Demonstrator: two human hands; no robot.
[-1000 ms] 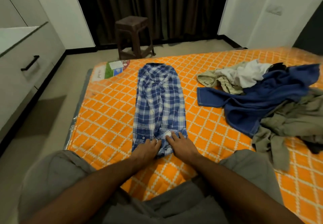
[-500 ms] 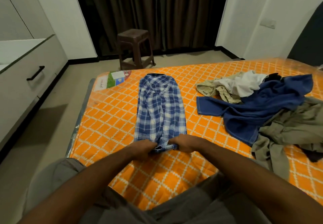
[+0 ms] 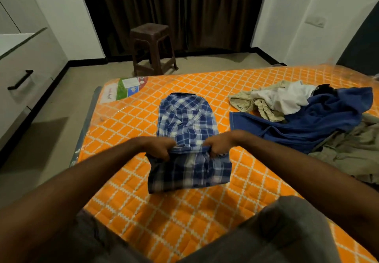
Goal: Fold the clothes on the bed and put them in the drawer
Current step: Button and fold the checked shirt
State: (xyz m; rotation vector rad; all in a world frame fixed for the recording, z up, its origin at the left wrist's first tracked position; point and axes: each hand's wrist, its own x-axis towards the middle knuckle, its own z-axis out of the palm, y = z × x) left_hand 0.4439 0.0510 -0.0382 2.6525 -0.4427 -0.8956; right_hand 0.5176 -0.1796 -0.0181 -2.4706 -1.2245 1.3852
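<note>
A blue and white plaid shirt (image 3: 187,123) lies lengthwise on the orange quilted bed (image 3: 127,131), folded into a narrow strip. Its near end is lifted off the mattress and hangs in a fold. My left hand (image 3: 159,146) grips the left corner of that lifted hem. My right hand (image 3: 219,144) grips the right corner. Both hands are raised above the shirt's middle. A white drawer unit with a black handle (image 3: 20,80) stands at the far left, its top drawer pulled out.
A pile of unfolded clothes lies on the bed's right: a blue garment (image 3: 307,123), a white one (image 3: 287,98), a beige one (image 3: 246,102) and olive trousers (image 3: 352,152). A brown plastic stool (image 3: 152,47) stands before dark curtains. My grey-clad knees rest on the bed's near edge.
Both hands went from pressing flat on the shirt's near hem to gripping it, then lifted it and carried it away from me over the shirt's middle.
</note>
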